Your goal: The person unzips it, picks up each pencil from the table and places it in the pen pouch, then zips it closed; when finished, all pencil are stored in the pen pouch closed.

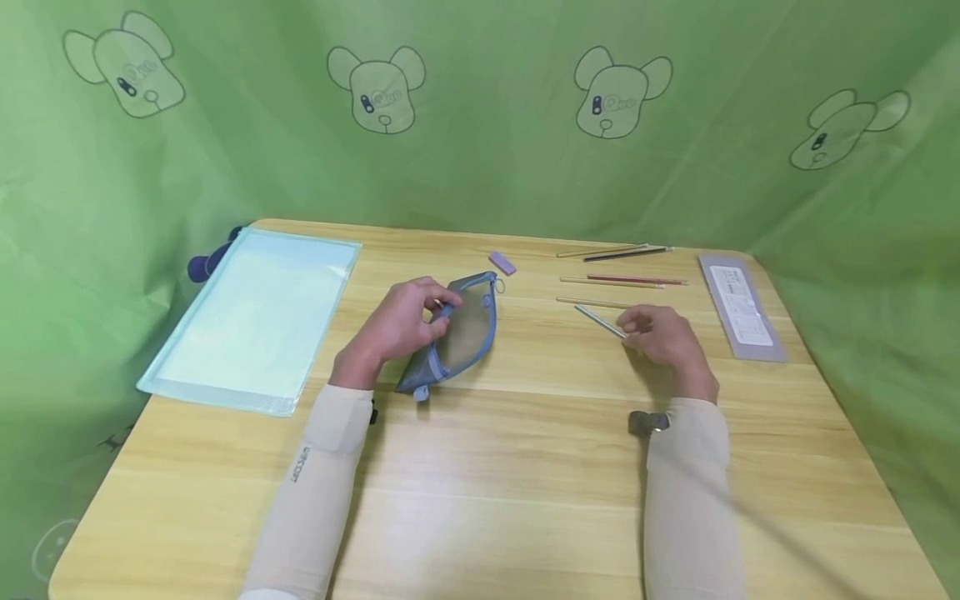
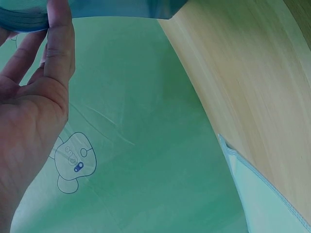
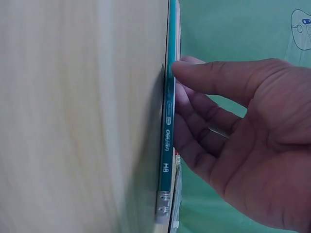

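A blue mesh zip pouch (image 1: 472, 329) lies at mid-table with its mouth spread wide. My left hand (image 1: 401, 321) grips the pouch's near-left edge between thumb and fingers; in the left wrist view, part of the pouch (image 2: 121, 8) shows above the fingers. On the right, my right hand (image 1: 663, 335) pinches a teal HB pencil (image 3: 168, 121) between thumb and fingers. Its metal band and eraser end show in the right wrist view, close to the tabletop. In the head view, the pencil (image 1: 598, 320) points away to the left, toward the pouch.
Beyond the right hand lie several more pencils (image 1: 611, 282). A purple eraser (image 1: 502, 263) sits behind the pouch. A flat grey-purple packet (image 1: 742, 308) with a white label is at the right edge. The left side holds a light-blue zip folder (image 1: 255, 317), with a dark purple object (image 1: 201, 268) behind it.
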Demonstrator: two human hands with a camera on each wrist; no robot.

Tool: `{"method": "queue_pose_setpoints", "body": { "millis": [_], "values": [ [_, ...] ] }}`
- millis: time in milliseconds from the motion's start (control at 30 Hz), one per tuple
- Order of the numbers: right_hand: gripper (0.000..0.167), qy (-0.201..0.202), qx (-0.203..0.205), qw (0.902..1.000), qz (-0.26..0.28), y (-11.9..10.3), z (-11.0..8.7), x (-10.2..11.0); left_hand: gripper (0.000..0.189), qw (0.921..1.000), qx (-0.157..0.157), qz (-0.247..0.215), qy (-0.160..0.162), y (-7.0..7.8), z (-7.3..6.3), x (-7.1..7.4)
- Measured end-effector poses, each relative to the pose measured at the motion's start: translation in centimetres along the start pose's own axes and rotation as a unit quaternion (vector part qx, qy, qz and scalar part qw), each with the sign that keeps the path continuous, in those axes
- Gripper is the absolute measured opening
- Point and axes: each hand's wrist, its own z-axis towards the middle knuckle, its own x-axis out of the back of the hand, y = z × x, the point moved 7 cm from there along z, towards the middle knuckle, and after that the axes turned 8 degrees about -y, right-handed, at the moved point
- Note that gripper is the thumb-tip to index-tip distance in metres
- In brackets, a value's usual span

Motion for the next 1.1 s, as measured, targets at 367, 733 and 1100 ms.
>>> {"method": "queue_pose_setpoints", "body": {
  "millis": [367, 733, 1100],
  "values": [
    [0.026, -0.002, -0.021, 0.9997, -0.016, -0.1, -0.1, -0.2, 0.033, 1.0000, -0.002, 0.003, 0.005, 0.1, -0.1, 0.1],
    [0.022, -0.003, -0.021, 0.9995, -0.021, -0.6, -0.2, -0.5, 0.033, 1.0000, -0.003, -0.002, 0.006, 0.1, -0.1, 0.1],
    [0.021, -0.028, -0.043, 0.9987, -0.001, -0.9, -0.2, -1.1, 0.032, 1.0000, 0.000, 0.000, 0.006, 0.1, -0.1, 0.2]
  ]
}}
